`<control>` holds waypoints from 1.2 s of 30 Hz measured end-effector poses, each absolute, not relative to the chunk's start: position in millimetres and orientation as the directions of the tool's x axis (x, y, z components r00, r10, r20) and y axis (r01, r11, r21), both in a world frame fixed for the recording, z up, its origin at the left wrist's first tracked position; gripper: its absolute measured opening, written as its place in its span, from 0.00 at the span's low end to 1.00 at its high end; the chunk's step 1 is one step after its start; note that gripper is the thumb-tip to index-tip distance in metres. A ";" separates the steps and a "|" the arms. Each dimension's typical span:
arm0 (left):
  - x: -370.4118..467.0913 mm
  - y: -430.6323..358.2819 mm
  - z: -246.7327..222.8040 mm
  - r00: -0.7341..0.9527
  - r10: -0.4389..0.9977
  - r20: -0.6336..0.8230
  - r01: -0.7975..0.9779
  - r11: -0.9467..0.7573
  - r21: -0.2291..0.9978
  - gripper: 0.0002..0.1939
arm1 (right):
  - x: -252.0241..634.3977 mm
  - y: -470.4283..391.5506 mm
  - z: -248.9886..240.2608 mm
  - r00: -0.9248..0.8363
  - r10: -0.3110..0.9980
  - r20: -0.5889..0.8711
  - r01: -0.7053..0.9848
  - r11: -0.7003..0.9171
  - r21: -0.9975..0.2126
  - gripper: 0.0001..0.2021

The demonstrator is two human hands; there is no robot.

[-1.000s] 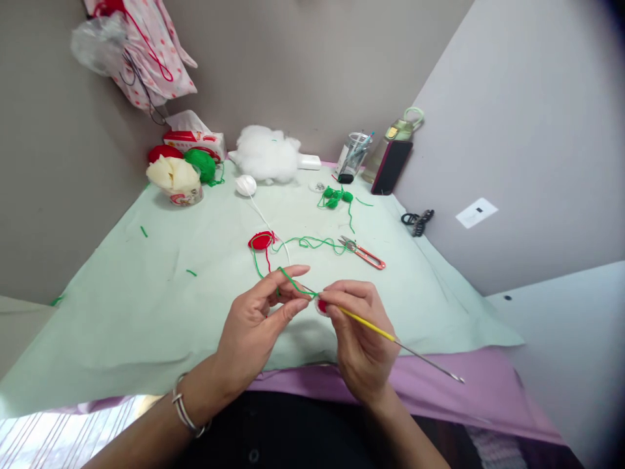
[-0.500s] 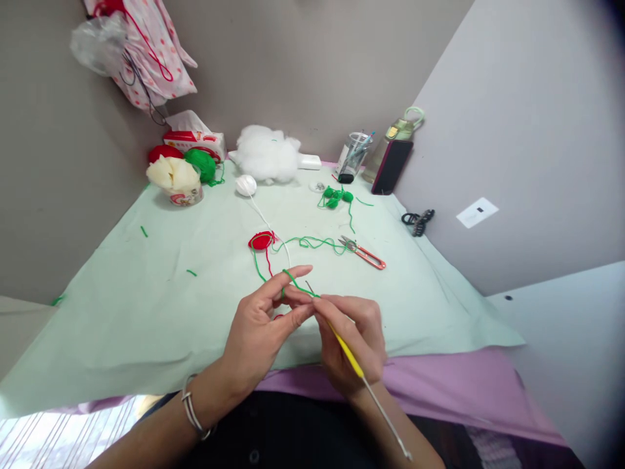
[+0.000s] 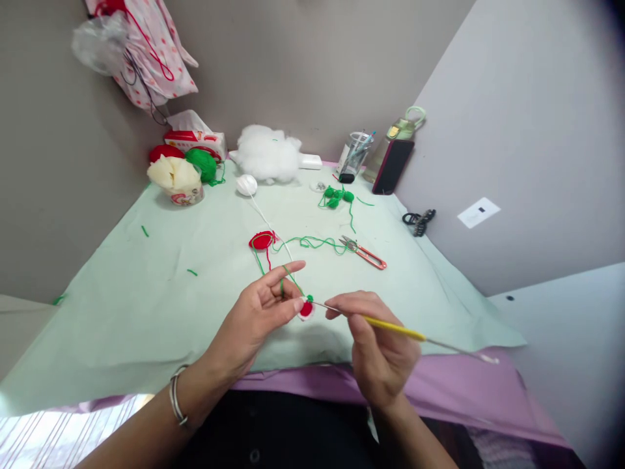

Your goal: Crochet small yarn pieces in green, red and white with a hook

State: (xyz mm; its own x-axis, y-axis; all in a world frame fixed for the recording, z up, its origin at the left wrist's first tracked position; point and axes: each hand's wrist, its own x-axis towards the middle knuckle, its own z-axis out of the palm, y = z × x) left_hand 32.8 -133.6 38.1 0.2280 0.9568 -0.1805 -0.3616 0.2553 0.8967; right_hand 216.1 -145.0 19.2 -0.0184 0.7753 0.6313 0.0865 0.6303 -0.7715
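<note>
My left hand [image 3: 258,312] pinches a small round crochet piece [image 3: 306,309], red in the middle with a white edge and a bit of green on top. Green yarn [image 3: 293,279] loops over its raised index finger and runs down to the piece. In my right hand [image 3: 385,345] is a crochet hook [image 3: 395,327] with a yellow grip, held like a pen. Its thin tip touches the green stitches, and its other end points out to the right. Beyond the left hand lies a red crochet piece [image 3: 262,241] with green and red strands around it.
Orange-handled thread snips [image 3: 368,255] lie to the right, near small green crochet pieces [image 3: 336,197]. At the back are a white yarn ball [image 3: 247,185], fluffy stuffing [image 3: 268,154], a clear cup [image 3: 355,156], a phone [image 3: 393,167] and a tub [image 3: 183,195].
My right hand has moved right and away from the left, swinging the hook from steep to nearly level. The red and white piece, hidden before, now shows at my left fingertips.
</note>
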 end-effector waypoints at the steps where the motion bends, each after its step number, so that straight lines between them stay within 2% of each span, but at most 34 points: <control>1: 32.8 -134.2 37.8 0.220 0.963 -0.155 -0.344 0.225 0.911 0.22 | 216.6 -144.5 20.3 0.002 0.813 0.582 0.004 0.582 -0.813 0.12; 3: 34.4 -136.2 37.4 0.217 0.969 -0.120 -0.337 0.190 0.922 0.23 | 215.3 -142.3 21.7 0.011 0.864 0.503 -0.139 0.500 -0.855 0.11; 5: 37.4 -138.6 37.7 0.229 0.967 -0.113 -0.351 0.191 0.917 0.24 | 211.7 -140.1 22.7 -0.018 0.867 0.497 -0.157 0.489 -0.858 0.10; 11: 46.5 -141.2 37.8 0.191 0.975 -0.114 -0.389 0.182 0.903 0.29 | 203.1 -143.9 18.5 -0.019 0.758 0.651 0.160 0.646 -0.747 0.16; 14: 48.6 -140.8 35.6 0.197 0.965 -0.173 -0.473 0.248 0.845 0.28 | 204.2 -146.4 11.6 -0.118 0.618 0.778 0.385 0.750 -0.538 0.20; 16: 47.7 -139.3 34.7 0.269 0.931 -0.248 -0.543 0.359 0.759 0.26 | 205.8 -145.4 10.5 -0.161 0.568 0.807 0.431 0.776 -0.460 0.21; 17: 46.5 -138.1 34.7 0.304 0.911 -0.280 -0.564 0.409 0.717 0.25 | 206.6 -144.2 11.6 -0.134 0.590 0.796 0.410 0.764 -0.497 0.20; 19: 43.2 -135.4 35.5 0.334 0.891 -0.309 -0.573 0.452 0.683 0.20 | 207.6 -141.1 16.0 0.006 0.698 0.716 0.267 0.688 -0.674 0.16; 20: 41.6 -134.3 36.0 0.323 0.896 -0.305 -0.569 0.441 0.694 0.18 | 207.8 -139.6 18.4 0.069 0.760 0.646 0.153 0.632 -0.760 0.14; 22: 39.9 -133.3 36.7 0.291 0.918 -0.269 -0.536 0.390 0.749 0.16 | 207.5 -137.2 21.4 0.105 0.853 0.512 -0.067 0.520 -0.852 0.11; 24: 40.1 -134.0 35.9 0.287 0.932 -0.220 -0.480 0.339 0.809 0.17 | 206.8 -135.8 20.9 0.050 0.893 0.447 -0.164 0.449 -0.879 0.09; 27: 41.3 -136.0 32.8 0.308 0.934 -0.184 -0.410 0.304 0.860 0.19 | 206.4 -135.2 16.9 0.001 0.909 0.417 -0.160 0.412 -0.897 0.08; 33: 36.9 -136.4 33.2 0.283 0.940 -0.192 -0.355 0.289 0.889 0.20 | 208.1 -131.1 20.6 -0.031 0.957 0.288 -0.384 0.255 -0.887 0.07; 36: 34.3 -136.7 34.6 0.291 0.936 -0.198 -0.345 0.295 0.891 0.19 | 208.9 -128.3 24.8 -0.069 0.957 0.283 -0.444 0.225 -0.867 0.08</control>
